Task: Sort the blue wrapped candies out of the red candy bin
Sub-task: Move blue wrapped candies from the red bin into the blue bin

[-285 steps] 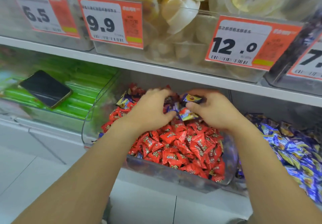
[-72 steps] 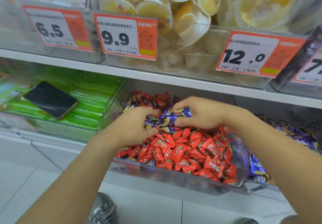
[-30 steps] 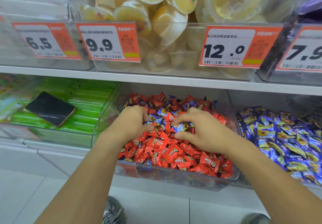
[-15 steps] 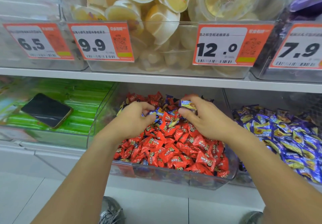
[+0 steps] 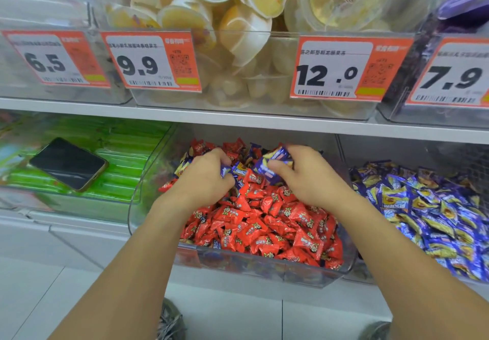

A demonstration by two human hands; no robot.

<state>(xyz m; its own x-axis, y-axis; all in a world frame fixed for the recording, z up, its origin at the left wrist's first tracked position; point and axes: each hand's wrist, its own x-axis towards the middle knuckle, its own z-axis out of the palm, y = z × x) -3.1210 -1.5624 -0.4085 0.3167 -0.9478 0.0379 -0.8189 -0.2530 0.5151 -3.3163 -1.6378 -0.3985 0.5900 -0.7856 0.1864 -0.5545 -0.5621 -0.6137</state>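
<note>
Two shelves are showing, the upper shelf (image 5: pixel 238 119) carrying clear tubs with orange price tags (image 5: pixel 150 62) and the lower one holding the red candy bin (image 5: pixel 264 268), which is sitting between a bin of green packs with a phone (image 5: pixel 67 163) lying on top to its left and a bin of blue candies (image 5: pixel 423 212) to its right. Both arms are reaching forward into the red candy bin: the left hand (image 5: pixel 205 178) is curling palm-down into the pile and gripping a blue wrapped candy (image 5: pixel 226 171) at its fingertips. The right hand (image 5: pixel 304 178) is pinching several blue wrapped candies (image 5: pixel 272 161) just above the back of the pile, their long axis slanting up to the right.
</note>
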